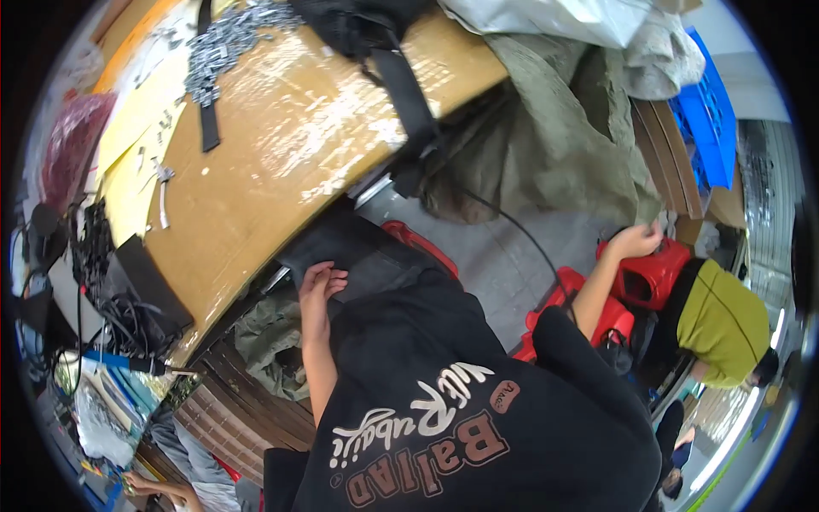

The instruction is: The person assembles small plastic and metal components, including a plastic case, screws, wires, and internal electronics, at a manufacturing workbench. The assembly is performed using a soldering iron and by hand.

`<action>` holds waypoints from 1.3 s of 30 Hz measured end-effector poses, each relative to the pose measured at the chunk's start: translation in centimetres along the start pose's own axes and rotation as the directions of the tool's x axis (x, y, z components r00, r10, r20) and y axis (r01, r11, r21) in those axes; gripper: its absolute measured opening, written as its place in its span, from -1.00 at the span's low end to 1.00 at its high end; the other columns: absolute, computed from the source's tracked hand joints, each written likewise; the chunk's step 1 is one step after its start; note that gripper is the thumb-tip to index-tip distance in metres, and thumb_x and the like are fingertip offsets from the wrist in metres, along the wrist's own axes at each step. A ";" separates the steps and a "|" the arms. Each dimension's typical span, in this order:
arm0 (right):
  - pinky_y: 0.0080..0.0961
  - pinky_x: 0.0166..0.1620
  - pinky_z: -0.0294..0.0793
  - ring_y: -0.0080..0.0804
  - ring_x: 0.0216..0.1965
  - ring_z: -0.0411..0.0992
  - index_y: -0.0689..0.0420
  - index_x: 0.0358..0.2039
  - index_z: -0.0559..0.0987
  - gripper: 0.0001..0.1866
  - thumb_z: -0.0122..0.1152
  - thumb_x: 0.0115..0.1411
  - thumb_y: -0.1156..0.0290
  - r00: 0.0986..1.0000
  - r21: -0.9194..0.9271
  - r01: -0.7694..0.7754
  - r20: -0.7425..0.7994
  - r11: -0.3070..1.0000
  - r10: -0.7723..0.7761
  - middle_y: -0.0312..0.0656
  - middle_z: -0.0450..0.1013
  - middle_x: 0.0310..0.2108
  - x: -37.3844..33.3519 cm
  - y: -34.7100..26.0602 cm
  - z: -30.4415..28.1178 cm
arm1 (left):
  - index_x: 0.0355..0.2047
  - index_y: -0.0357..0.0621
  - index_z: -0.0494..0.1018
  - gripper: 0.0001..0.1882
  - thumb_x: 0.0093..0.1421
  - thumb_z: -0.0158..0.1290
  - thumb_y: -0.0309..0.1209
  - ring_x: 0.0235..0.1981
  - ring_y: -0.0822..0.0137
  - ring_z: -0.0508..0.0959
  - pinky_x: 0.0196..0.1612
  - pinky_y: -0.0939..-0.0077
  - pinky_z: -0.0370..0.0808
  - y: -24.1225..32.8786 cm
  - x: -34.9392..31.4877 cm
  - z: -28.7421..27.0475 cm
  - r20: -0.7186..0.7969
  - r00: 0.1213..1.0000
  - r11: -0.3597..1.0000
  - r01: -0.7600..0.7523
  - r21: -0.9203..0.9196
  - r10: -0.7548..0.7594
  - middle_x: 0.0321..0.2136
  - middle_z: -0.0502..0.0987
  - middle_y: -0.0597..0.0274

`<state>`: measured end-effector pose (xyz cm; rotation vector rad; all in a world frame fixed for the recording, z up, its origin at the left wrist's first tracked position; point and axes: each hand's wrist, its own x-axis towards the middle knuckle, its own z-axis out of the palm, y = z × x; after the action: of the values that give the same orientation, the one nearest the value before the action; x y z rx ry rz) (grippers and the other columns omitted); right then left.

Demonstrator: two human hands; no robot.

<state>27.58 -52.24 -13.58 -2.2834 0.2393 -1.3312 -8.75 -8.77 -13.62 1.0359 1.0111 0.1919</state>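
Note:
My left hand (319, 287) hovers over my dark-clothed lap, close to the table's front edge. Its fingers are apart and slightly bent, with nothing in them. Out to the right, my right hand (635, 243) is closed at the lower corner of a large olive-green cloth (546, 128). Creased and loose, the cloth drapes from the table's right end down toward that hand. The fingertips are small in the picture, so the exact grip is hard to see. Black straps (403, 94) hang over the table edge beside the cloth.
The brown table (264, 171) bears a heap of small grey metal pieces (226, 47), a black bag (358, 21) and yellow sheets (141, 136). A black cord (520, 230) crosses on the right. Red stools (653, 273) and a person in a yellow-green top (723, 324) are nearby.

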 end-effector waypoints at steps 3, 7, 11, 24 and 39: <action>-0.30 -0.27 0.30 -0.13 -0.39 0.33 0.36 -0.37 0.40 -0.72 0.05 0.08 0.34 0.986 -0.019 -0.153 0.063 0.988 0.154 -0.01 0.38 -0.47 -13.9 1.2 0.8 | -0.23 -0.25 0.33 -0.80 0.15 -0.18 -0.47 -0.44 0.44 0.47 -0.31 0.65 0.39 -0.4 0.4 0.2 0.043 0.999 0.999 -0.031 0.036 0.029 -0.41 0.49 0.11; -0.56 -0.32 0.35 -0.43 -0.41 0.38 0.12 -0.26 0.49 -0.64 -0.12 0.18 0.11 -0.276 -0.195 -0.587 0.960 0.785 0.032 -0.19 0.45 -0.37 -30.7 -6.3 -2.6 | -0.23 -0.26 0.33 -0.80 0.14 -0.18 -0.48 -0.43 0.47 0.44 -0.31 0.65 0.38 -1.2 0.7 0.7 0.055 0.994 0.993 -0.095 0.074 0.091 -0.41 0.49 0.15; -0.54 -0.20 0.35 -0.36 -0.26 0.41 0.27 -0.19 0.42 -0.71 -0.12 0.17 0.36 -0.217 0.440 -0.350 0.821 0.827 -0.529 -0.12 0.45 -0.35 -28.2 -21.7 -2.7 | -0.23 -0.28 0.33 -0.79 0.17 -0.16 -0.42 -0.45 0.47 0.44 -0.30 0.64 0.37 -1.4 -0.1 0.1 0.041 0.993 0.988 -0.113 0.107 0.109 -0.39 0.49 0.16; -0.66 -0.28 0.36 -0.55 -0.39 0.39 0.25 -0.29 0.44 -0.85 0.01 0.09 0.56 -0.472 0.416 -0.642 0.447 0.644 -0.760 -0.24 0.42 -0.42 -17.1 -36.9 -11.4 | -0.25 -0.26 0.34 -0.82 0.12 -0.08 -0.49 -0.44 0.43 0.49 -0.40 0.61 0.41 -0.1 -4.8 -4.4 -0.195 0.931 0.938 -0.266 0.224 0.310 -0.48 0.49 0.16; -0.32 -0.29 0.34 -0.15 -0.30 0.38 0.04 -0.08 0.36 -0.65 0.03 0.06 0.41 0.195 0.880 0.296 0.326 0.372 -0.925 -0.12 0.28 -0.13 -13.2 -51.5 -1.5 | -0.24 -0.22 0.33 -0.78 0.09 -0.04 -0.44 -0.56 0.51 0.36 -0.43 0.69 0.29 17.4 -15.1 -19.1 -0.626 0.483 0.760 -0.579 0.296 0.612 -0.57 0.39 0.30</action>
<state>14.99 -2.96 2.04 -2.0234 -1.5711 -0.2498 -26.61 3.89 6.81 1.3758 1.2818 1.2460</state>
